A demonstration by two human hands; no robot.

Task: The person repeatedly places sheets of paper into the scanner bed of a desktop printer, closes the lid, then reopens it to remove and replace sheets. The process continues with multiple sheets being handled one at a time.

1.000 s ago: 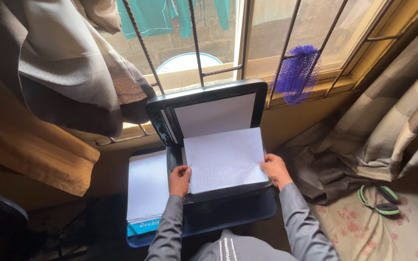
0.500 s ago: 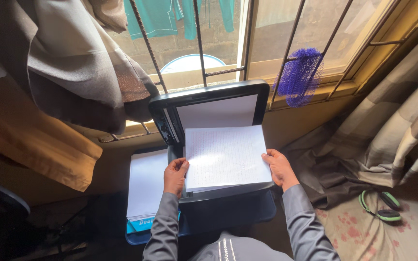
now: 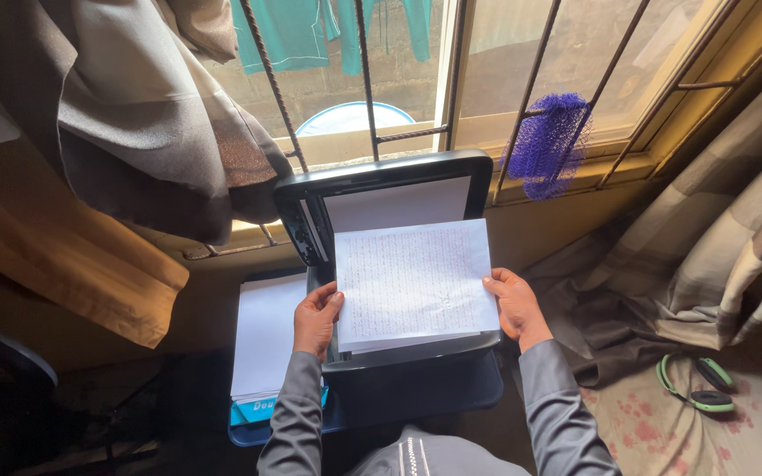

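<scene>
Sheet [image 3: 414, 284] held flat over the open printer [image 3: 381, 264], written side up. Your left hand [image 3: 315, 319] has fingers clamped on its 9 o'clock edge, your right hand [image 3: 515, 305] likewise at 3 o'clock. Paper stack [image 3: 266, 339] lies just beside the printer at 9 o'clock. Risk: uneven pull from either hand could crease the sheet or skew it.

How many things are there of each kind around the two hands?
Hands: 2, left hand and right hand
Written sheet, held by both hands: 1
Black printer: 1
Stack of blank paper: 1
Purple net sponge: 1
Green sandals: 2
Total: 8
</scene>
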